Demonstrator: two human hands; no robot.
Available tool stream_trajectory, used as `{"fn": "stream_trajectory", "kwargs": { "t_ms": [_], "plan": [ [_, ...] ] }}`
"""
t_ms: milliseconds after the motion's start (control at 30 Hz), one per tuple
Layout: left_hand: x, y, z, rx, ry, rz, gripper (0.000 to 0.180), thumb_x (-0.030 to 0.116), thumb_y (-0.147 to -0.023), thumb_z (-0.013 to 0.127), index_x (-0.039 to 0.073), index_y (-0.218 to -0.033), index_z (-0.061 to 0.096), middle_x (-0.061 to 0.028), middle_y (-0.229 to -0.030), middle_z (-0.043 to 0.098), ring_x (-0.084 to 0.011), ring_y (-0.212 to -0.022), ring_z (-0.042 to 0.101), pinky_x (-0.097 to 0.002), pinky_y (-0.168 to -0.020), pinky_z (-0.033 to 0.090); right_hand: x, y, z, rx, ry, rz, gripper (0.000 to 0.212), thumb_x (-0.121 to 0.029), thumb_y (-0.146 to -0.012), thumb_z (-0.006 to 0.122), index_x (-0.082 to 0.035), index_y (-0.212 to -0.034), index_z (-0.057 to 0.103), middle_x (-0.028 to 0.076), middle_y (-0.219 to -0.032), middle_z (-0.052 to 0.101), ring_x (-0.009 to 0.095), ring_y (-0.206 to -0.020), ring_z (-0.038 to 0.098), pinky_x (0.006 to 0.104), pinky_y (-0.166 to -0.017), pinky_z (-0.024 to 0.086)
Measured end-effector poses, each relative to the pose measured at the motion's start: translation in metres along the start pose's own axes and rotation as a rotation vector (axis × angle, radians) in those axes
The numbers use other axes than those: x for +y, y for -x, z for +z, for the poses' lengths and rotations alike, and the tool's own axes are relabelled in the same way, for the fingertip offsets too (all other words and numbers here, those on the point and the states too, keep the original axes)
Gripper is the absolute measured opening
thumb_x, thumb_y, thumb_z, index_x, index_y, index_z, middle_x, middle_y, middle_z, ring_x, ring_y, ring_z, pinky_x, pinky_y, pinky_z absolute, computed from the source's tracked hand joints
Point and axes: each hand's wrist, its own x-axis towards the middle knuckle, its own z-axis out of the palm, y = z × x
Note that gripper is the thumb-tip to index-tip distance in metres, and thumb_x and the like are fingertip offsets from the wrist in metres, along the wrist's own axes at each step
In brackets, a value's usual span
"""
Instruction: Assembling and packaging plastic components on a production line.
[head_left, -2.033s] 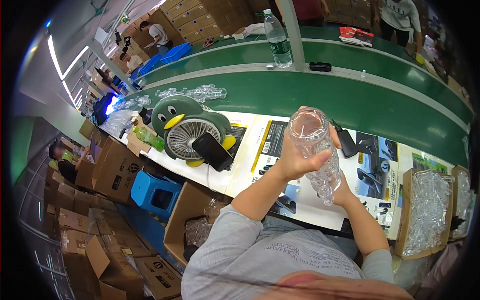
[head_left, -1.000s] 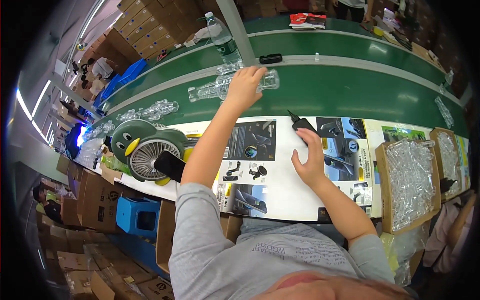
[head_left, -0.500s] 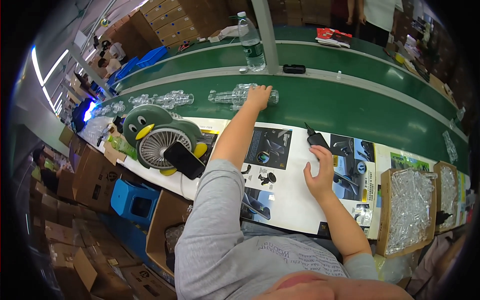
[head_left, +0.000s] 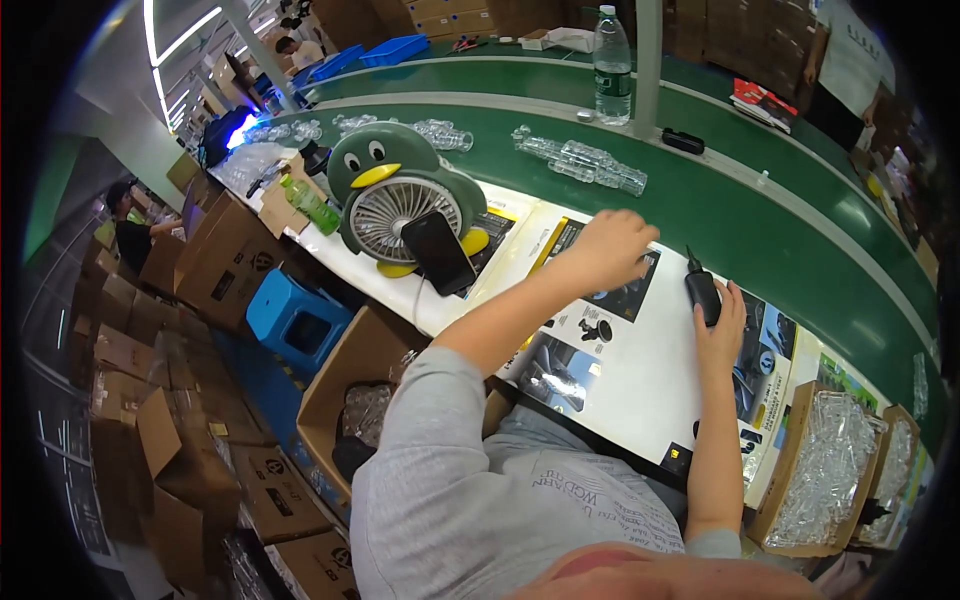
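My left hand (head_left: 612, 250) hovers over the printed white sheet (head_left: 640, 350), loosely bent, with nothing visible between its fingers and thumb. Beyond it on the green belt (head_left: 780, 225) lies a clear, knobbly, figure-shaped piece (head_left: 582, 163), apart from the hand. My right hand (head_left: 722, 325) has its thumb and fingers around the lower part of a small black bottle (head_left: 704, 293) with a thin pointed nozzle. The bottle is over the right part of the sheet, nozzle toward the belt.
A green penguin-shaped fan (head_left: 405, 195) stands at left with a phone (head_left: 438, 252) leaning on it. Cardboard boxes of small clear parts (head_left: 825, 470) sit at right. A water bottle (head_left: 612, 70) stands behind the belt. A blue stool (head_left: 298, 318) and an open carton (head_left: 350, 375) are lower left.
My left hand has let go of the clear piece on the belt and drawn back over the sheet. My right hand has closed around the black bottle. The view has shifted left.
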Motion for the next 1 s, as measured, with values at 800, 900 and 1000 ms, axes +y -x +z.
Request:
{"fn": "stream_trajectory", "kwargs": {
  "t_ms": [800,900,1000],
  "plan": [
    [-0.086,0.592,0.200,-0.499,0.125,-1.535,0.047,0.017,-0.071,0.063,0.004,-0.115,0.053,-0.0235,-0.109,0.057,-0.0373,-0.103,0.055,-0.0426,-0.090,0.042,-0.005,0.001,0.021,-0.102,0.087,0.067,0.048,-0.022,-0.079,0.063,-0.006,-0.122,0.047,0.016,-0.117,0.053,0.030,-0.105,0.052,0.0351,-0.090,0.040],
    [-0.066,0.571,0.214,-0.533,0.183,-1.505,0.042,0.014,-0.074,0.058,0.005,-0.114,0.053,-0.0230,-0.115,0.054,-0.0349,-0.105,0.054,-0.0426,-0.090,0.042,-0.002,0.003,0.021,-0.120,0.101,0.089,0.048,-0.021,-0.078,0.064,-0.006,-0.121,0.047,0.015,-0.117,0.054,0.029,-0.105,0.053,0.0346,-0.090,0.040],
    [-0.086,0.524,0.201,-0.754,0.747,-1.733,0.038,0.017,-0.078,0.054,0.006,-0.114,0.054,-0.0217,-0.122,0.050,-0.0324,-0.112,0.050,-0.0433,-0.092,0.040,0.001,0.004,0.019,-0.069,0.034,0.089,0.048,-0.019,-0.074,0.065,-0.009,-0.119,0.049,0.013,-0.114,0.055,0.029,-0.101,0.053,0.0363,-0.087,0.041]
  ]
}}
